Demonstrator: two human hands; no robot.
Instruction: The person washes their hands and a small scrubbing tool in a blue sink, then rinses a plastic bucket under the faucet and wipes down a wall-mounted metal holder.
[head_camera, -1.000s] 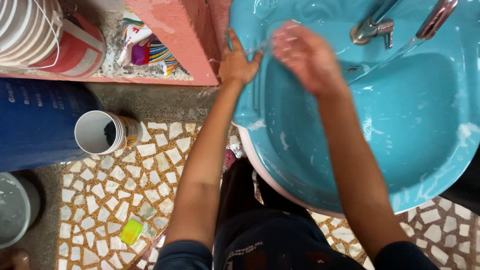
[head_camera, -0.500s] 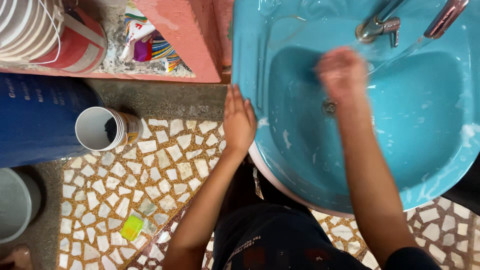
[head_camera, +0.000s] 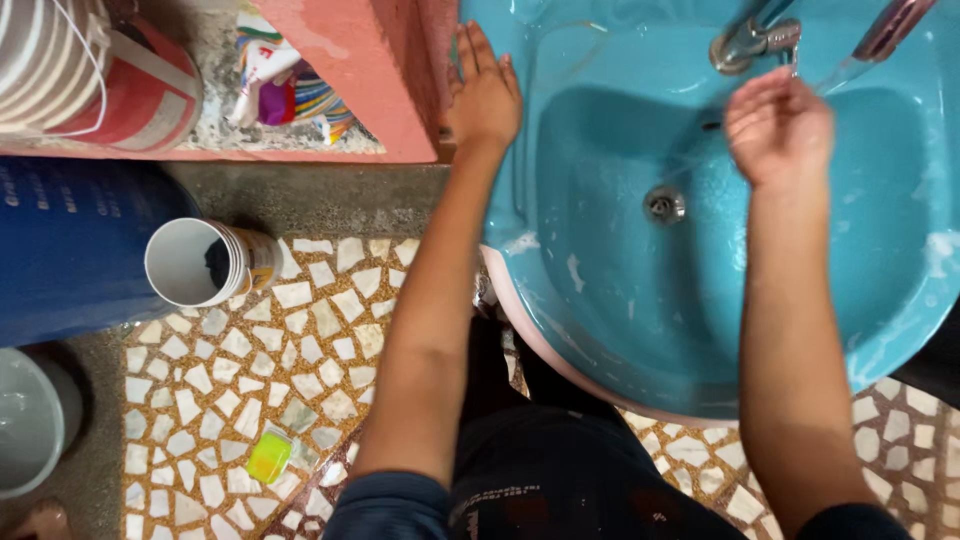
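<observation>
Bracing flat on the blue sink's (head_camera: 560, 300) left rim, left hand (head_camera: 485, 90) open, holding nothing; right hand (head_camera: 778, 125) cupped loosely, empty, under the tap (head_camera: 750, 40), catching water.

— What are you wearing on your arms?
— Dark blue sleeves (head_camera: 385, 505) pushed up high, both forearms bare.
— And lower down?
— Your dark clothing (head_camera: 560, 470) has small faint print and reddish specks.

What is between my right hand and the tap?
Nothing visible. The right hand is cupped over the blue sink just below the tap, with only a thin stream of water between them. The left hand rests flat on the sink's rim, well aside.
</observation>
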